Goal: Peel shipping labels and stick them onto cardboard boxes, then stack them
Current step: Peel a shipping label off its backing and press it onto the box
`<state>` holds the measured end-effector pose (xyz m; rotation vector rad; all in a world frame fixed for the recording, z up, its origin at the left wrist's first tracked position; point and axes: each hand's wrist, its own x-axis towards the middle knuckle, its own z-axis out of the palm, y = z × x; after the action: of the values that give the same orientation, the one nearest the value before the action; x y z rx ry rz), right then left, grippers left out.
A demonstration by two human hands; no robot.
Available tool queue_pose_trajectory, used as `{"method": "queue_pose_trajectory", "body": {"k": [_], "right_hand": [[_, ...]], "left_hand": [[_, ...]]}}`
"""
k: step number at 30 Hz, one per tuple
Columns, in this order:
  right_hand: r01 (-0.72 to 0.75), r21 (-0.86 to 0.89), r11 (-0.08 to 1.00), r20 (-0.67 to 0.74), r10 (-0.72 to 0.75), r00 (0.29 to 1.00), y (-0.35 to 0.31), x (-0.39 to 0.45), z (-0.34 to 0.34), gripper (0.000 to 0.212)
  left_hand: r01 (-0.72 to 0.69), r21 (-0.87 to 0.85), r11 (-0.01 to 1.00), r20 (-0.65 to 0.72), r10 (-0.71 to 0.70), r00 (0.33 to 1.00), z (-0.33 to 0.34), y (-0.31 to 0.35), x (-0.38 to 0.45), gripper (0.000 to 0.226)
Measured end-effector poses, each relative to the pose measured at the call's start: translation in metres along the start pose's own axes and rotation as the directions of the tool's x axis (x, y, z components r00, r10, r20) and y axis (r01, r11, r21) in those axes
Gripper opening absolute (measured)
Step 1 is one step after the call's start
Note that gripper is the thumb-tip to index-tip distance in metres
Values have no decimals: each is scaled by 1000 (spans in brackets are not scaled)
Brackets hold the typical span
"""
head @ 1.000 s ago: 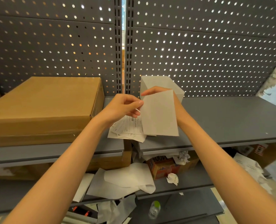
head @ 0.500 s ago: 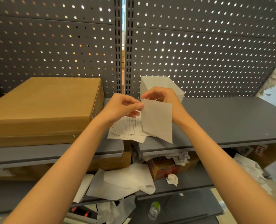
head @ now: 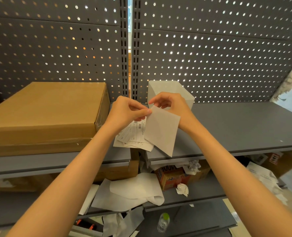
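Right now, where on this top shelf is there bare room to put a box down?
The shelf is bare right of the translucent bin, out to its far end. Left is filled by the cardboard box; the middle is crowded with the label pile and both hands.

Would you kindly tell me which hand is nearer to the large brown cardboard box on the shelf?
Left. The left hand sits just right of the large brown cardboard box; the right hand is farther right.

Plain brown cardboard box (head: 44, 113). Dark grey metal shelf (head: 244, 127); dark grey pegboard back panel (head: 210, 48), regular round-hole pattern. White printed labels (head: 133, 134), black text, barcodes. Blank off-white backing sheet (head: 162, 132).
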<state>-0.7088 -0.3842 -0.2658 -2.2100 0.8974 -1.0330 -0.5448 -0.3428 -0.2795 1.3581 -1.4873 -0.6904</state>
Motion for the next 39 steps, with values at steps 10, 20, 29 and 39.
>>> {"method": "queue_pose_trajectory", "body": {"k": [10,20,29,39], "right_hand": [[7,-50,999,-3,-7,1000,-3,0,2,20],[-30,-57,998,-49,27,998,-5,0,5,16],[-161,-118,980,-46,156,987,0,2,1,17],[-217,-49,975,-20,216,976,0,1,-2,35]], "left_hand": [[27,-20,999,22,-27,999,-1,0,0,6],[-1,-22,1000,85,3,996,1,0,1,17],[266,-254,930,290,-189,938,-10,21,-6,43],[156,-207,966,30,-154,988,-17,8,-2,19]]}}
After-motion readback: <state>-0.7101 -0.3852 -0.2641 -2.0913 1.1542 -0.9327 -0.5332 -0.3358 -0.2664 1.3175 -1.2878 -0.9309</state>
